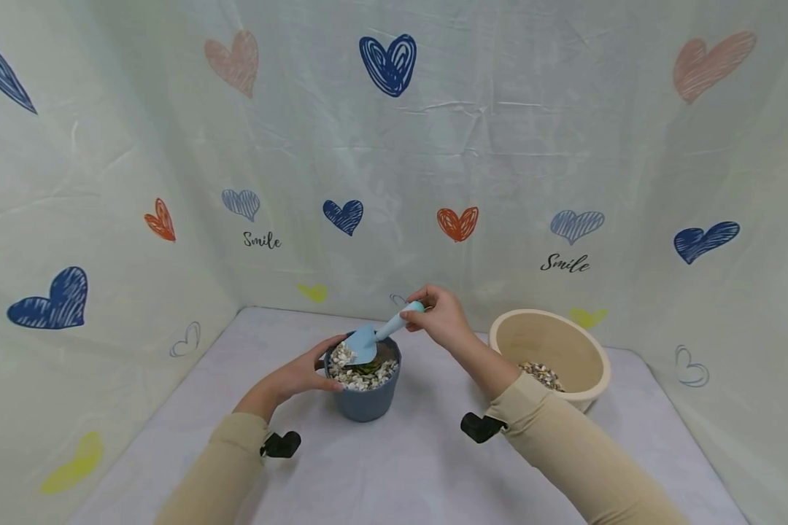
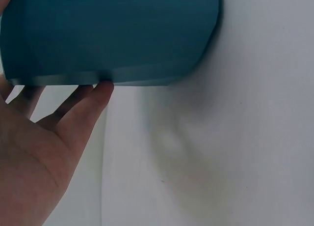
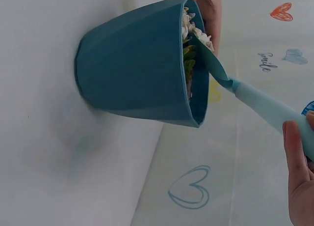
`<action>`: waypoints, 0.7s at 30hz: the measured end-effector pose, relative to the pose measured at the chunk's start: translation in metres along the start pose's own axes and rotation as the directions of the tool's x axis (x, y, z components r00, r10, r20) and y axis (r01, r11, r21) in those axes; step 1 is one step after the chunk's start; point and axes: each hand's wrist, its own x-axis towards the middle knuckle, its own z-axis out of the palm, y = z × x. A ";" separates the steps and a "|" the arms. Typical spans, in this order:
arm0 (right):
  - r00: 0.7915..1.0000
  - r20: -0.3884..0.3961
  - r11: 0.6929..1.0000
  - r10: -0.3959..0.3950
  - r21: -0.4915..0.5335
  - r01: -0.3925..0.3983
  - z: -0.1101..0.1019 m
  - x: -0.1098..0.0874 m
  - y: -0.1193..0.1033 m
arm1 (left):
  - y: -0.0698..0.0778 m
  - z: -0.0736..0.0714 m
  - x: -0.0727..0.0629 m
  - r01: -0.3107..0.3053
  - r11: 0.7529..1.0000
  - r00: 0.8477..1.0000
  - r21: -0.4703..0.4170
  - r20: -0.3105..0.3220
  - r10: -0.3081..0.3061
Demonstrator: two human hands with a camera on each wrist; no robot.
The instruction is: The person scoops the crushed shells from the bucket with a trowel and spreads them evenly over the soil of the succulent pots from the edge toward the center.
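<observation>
A blue plant pot [image 1: 366,405] stands on the table, with a small green plant [image 1: 370,367] and white pebbles [image 1: 357,380] inside. My left hand [image 1: 302,374] grips its left side, thumb at the front of the rim; the left wrist view shows fingers [image 2: 88,105] against the pot wall. Above the pot, my right hand [image 1: 438,318] holds a light blue trowel [image 1: 394,326] by its handle. The trowel's blade dips inside the rim, tilted down to the left, with white pebbles at its tip. The right wrist view shows the blade [image 3: 213,64] over the plant.
A larger cream pot [image 1: 551,332] with mixed pebbles [image 1: 541,375] in it stands at the right, partly behind my right forearm. A pale cloth covers the table [image 1: 381,474]. A curtain [image 1: 394,153] printed with hearts hangs behind and at both sides.
</observation>
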 end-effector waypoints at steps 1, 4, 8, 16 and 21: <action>1.000 0.002 1.000 0.001 -0.001 -0.001 -0.001 0.000 -0.001 | 0.000 0.001 0.000 0.004 1.000 1.000 0.001 -0.006 -0.004; 1.000 0.006 1.000 -0.007 -0.012 0.007 -0.002 -0.001 -0.002 | 0.001 0.004 -0.001 0.010 1.000 1.000 0.002 -0.026 -0.010; 1.000 0.007 0.999 -0.028 -0.028 0.028 -0.004 -0.002 -0.003 | 0.001 0.008 -0.001 0.003 1.000 0.999 0.007 -0.054 -0.002; 0.998 0.024 0.997 -0.052 -0.061 0.054 -0.002 -0.006 -0.011 | 0.002 0.015 -0.004 0.021 1.000 0.995 0.011 -0.099 -0.020; 0.996 0.038 0.993 -0.078 -0.090 0.081 -0.002 -0.009 -0.015 | 0.005 0.021 -0.006 0.039 0.999 0.990 0.010 -0.133 -0.038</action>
